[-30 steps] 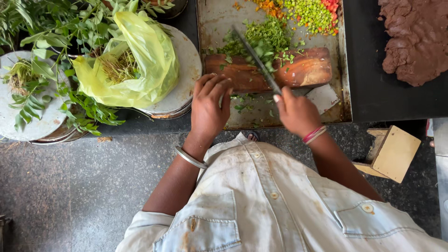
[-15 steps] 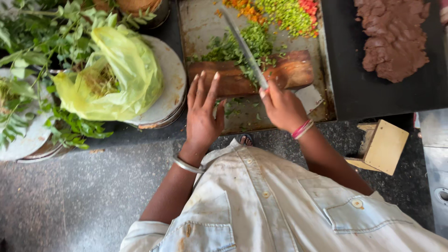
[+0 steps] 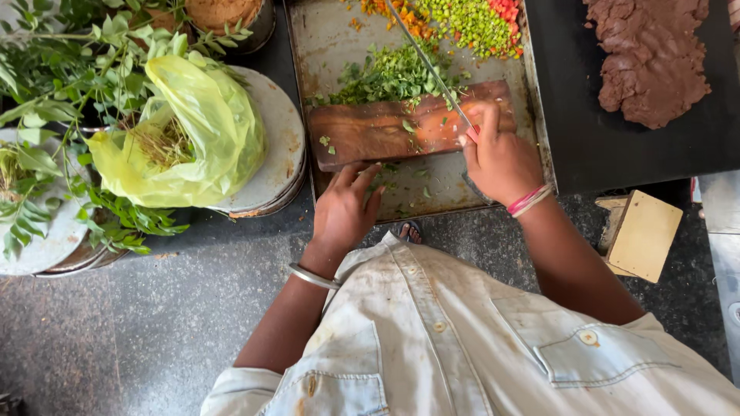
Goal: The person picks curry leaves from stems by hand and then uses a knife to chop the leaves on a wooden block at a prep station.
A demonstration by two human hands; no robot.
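My right hand point(image 3: 499, 158) grips the handle of a long knife point(image 3: 426, 62), whose blade slants up and left over the wooden chopping board point(image 3: 385, 131). A heap of chopped green herbs point(image 3: 385, 77) lies just beyond the board, with small bits scattered on it. Fingers slightly apart, my left hand point(image 3: 344, 206) rests flat on the metal tray point(image 3: 327, 46) at the board's near edge and holds nothing. Piles of chopped orange, green and red vegetables point(image 3: 462, 19) lie at the tray's far end.
A yellow-green plastic bag point(image 3: 200, 131) of herb stems sits on a round metal lid point(image 3: 277, 154) to the left, among leafy sprigs point(image 3: 62, 69). A brown paste point(image 3: 651, 62) spreads on a black griddle to the right. A small wooden block point(image 3: 644, 235) lies on the stone counter.
My left hand has slid back off the board to the tray's near edge. My right hand and the knife have moved a little right along the board.
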